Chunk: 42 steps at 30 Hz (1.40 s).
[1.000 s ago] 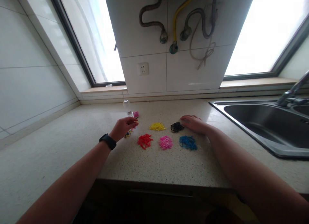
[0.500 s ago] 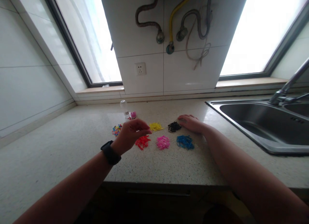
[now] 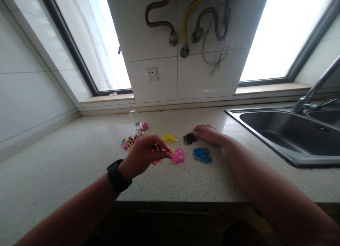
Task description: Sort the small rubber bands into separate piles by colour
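My left hand [image 3: 151, 152], with a dark watch on its wrist, is closed in a pinch on a small yellow rubber band [image 3: 172, 152]. Its fingertips are beside the pink rubber bands [image 3: 179, 156] and partly cover the red rubber bands [image 3: 157, 161]. My right hand [image 3: 208, 134] lies flat on the counter, fingers stretched out, at the edge of the black rubber bands [image 3: 190, 138]. Nearer me are the blue rubber bands [image 3: 202, 155]. Yellow rubber bands [image 3: 169, 138] form a pile behind my left hand, and a mixed-colour pile [image 3: 129, 142] lies to its left.
A clear bottle [image 3: 134, 118] stands at the back of the pale speckled counter [image 3: 79, 161], beside a pink lid-like piece [image 3: 144, 125]. To the right is a steel sink [image 3: 268, 122] with a faucet [image 3: 305, 101]. Pipes and a socket [image 3: 152, 74] are on the tiled wall.
My left hand has moved right and a little nearer me, from over the red pile to the pink one. The yellow band now shows at its fingertips. My right hand stays put.
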Each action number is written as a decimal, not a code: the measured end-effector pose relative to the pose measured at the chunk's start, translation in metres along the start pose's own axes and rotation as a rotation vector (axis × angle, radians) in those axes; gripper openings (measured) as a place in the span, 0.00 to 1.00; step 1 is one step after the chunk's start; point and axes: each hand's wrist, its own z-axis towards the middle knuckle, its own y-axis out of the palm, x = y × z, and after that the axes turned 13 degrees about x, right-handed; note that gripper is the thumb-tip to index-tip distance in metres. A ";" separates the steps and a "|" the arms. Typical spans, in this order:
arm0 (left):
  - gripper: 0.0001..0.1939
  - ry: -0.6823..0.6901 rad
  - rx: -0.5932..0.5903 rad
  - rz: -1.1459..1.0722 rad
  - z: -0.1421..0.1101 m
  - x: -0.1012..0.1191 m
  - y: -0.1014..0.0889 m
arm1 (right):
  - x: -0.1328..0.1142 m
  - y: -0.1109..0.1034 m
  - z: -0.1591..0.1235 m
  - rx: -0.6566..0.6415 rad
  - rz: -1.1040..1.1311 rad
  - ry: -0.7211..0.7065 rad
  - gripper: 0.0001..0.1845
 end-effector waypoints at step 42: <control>0.11 -0.333 0.143 -0.104 0.017 -0.065 -0.007 | -0.009 -0.006 -0.002 -0.014 -0.003 0.012 0.24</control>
